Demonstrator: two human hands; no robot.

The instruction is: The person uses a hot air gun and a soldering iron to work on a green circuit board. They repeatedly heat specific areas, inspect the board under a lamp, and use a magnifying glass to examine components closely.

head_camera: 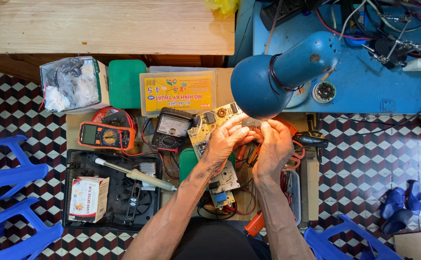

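Note:
Both of my hands are raised together under the blue desk lamp, pinching one small grey component between their fingertips. My left hand grips it from the left and my right hand from the right. Beneath the hands lies a tan circuit board with dark parts, and closer to me a smaller white board with a blue part and red wires. What kind of piece the component is cannot be made out.
An orange multimeter, a black analogue meter and a soldering iron lie to the left on a black tray holding a small carton. A yellow plastic box and a green lid sit behind. Blue plastic stools stand on the checkered floor.

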